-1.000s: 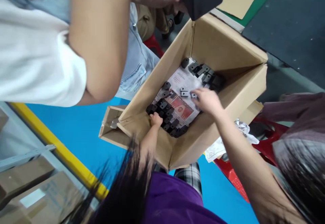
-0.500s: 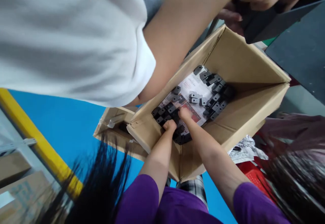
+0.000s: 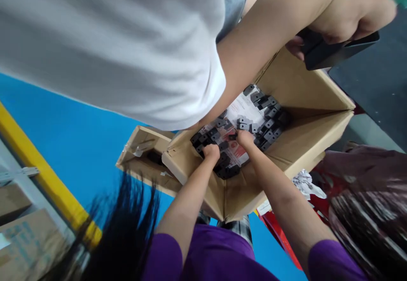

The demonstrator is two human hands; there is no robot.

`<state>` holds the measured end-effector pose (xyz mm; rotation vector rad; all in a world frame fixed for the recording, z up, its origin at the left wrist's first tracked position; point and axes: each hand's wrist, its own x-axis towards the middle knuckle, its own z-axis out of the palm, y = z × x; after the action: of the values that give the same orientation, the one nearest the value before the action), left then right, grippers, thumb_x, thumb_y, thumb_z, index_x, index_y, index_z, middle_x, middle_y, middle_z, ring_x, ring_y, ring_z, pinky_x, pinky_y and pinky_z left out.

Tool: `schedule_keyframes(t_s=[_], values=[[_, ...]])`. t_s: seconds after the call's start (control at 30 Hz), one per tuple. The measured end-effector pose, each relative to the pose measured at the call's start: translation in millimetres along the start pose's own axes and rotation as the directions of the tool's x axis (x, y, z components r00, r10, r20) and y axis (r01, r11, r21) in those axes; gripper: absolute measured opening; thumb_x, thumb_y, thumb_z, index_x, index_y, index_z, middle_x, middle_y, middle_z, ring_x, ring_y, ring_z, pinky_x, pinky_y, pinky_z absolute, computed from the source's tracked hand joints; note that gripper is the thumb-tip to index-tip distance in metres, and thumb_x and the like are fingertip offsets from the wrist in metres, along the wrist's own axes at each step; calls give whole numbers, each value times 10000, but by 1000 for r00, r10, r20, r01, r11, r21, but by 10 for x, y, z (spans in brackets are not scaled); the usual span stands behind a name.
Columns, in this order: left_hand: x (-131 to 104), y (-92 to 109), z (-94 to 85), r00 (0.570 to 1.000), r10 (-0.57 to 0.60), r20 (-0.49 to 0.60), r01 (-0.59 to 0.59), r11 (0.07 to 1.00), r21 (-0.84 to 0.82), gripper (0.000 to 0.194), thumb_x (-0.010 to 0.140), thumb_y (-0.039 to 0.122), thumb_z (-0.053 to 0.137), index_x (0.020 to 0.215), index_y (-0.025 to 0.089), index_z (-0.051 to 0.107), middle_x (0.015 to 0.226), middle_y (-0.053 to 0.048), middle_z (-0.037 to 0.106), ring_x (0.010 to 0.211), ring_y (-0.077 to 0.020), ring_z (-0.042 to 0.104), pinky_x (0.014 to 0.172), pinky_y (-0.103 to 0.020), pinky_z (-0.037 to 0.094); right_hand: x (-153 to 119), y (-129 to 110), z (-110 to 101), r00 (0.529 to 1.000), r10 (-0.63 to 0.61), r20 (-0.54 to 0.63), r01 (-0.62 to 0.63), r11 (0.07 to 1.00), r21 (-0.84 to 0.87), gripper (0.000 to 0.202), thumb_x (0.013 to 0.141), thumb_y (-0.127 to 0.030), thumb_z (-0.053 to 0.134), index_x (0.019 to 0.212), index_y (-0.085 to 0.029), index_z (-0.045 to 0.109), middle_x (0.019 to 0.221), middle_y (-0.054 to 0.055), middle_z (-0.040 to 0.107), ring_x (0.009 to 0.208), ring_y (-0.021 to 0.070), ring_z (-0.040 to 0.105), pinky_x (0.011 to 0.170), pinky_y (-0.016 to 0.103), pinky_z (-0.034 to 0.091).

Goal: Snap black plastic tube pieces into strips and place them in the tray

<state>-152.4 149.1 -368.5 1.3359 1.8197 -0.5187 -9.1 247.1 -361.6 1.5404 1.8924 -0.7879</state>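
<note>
Both my arms reach down into a deep cardboard box [image 3: 313, 145] with small black blocks, several showing a round hole, on its bottom. My left hand [image 3: 211, 151] is closed over the near-left cluster of black blocks [image 3: 203, 140]; its fingertips are hidden, so what it grips cannot be made out. Farther right, my right hand [image 3: 245, 139] is closed, a dark block [image 3: 233, 137] at its fingertips. Beyond it lie more loose blocks [image 3: 244, 124] and a larger group [image 3: 270, 124] along the right side. Printed paper [image 3: 246, 108] shows between the groups.
Another person's arm [image 3: 263, 39] in a white sleeve crosses over the box's far-left side, that hand holding a dark grey open-topped case [image 3: 340, 51]. A smaller cardboard box [image 3: 140, 145] sits on the blue floor at left. A red crate [image 3: 282, 234] stands at right.
My right hand has moved right and away from the near cluster, a dark block now at its fingertips. My left hand stays about there. The other person's arm has shifted right and lower in view.
</note>
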Motion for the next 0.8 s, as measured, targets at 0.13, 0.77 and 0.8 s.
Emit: schedule_keyframes(t_s=[0.13,0.77,0.8], values=[[-610,-174,-209,943,260,-210,-259,965,34,117,923,241,715,966,148,771,1422,-171,604,1442,-382,454,1220,-688,322,-402,-85,-215,996,-75,-38,75,997,12,312,1045,-349,556,1260,-160,680,1217,119,742,1116,230,720,997,440,576],[-1779,-680,326,538,502,-678,-712,701,-45,111,969,271,646,896,205,696,1487,-148,515,1382,-315,531,1140,-493,518,-1362,-393,-287,811,-584,34,580,810,85,361,1063,-262,429,1298,-199,696,990,34,804,887,155,763,837,241,584],[-1823,-669,322,530,466,-709,-714,696,-76,133,977,289,641,887,200,683,1473,-158,514,1367,-317,539,1123,-494,527,-1184,-443,-300,838,-546,4,545,837,50,379,1068,-245,405,1325,-185,677,1082,63,797,962,171,760,895,269,585]])
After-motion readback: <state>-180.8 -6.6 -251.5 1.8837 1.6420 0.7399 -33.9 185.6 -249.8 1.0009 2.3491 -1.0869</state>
